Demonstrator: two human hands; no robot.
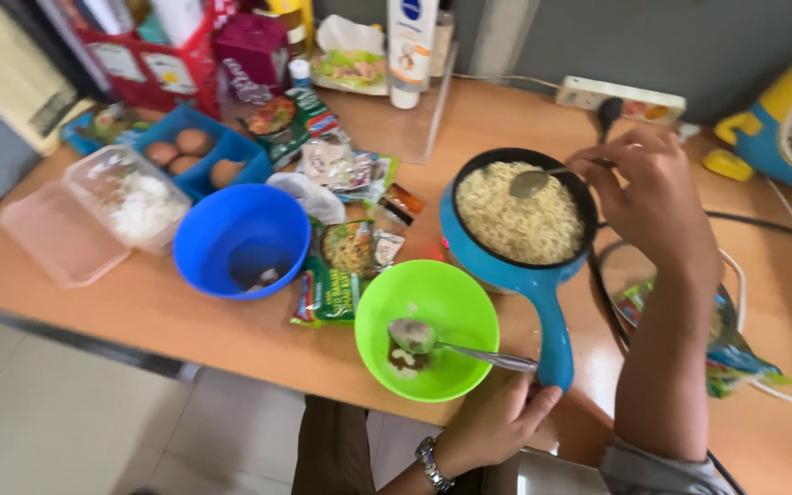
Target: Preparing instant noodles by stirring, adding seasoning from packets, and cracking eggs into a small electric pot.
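Head-camera view looked down on a wooden tabletop (231, 339) crowded with food things. The right hand (648, 197) reached out over a blue electric pan (543, 275) full of cooked noodles (515, 220), its fingers pinched shut on the handle of a spoon (532, 181) whose bowl rested on the noodles, the forearm stretched forward and the wrist bent down. The left hand (492, 426) rested at the near edge, wrist bearing a watch, its fingers curled loosely beside the pan's long handle; I could not tell whether they gripped it. Just left of the pan sat a green bowl (433, 312) holding seasoning and a second spoon (414, 335), seemingly set close to receive noodles. A blue bowl (240, 238), opened noodle packets (341, 270), eggs (192, 151) and a container of rice (135, 202) lay farther left.
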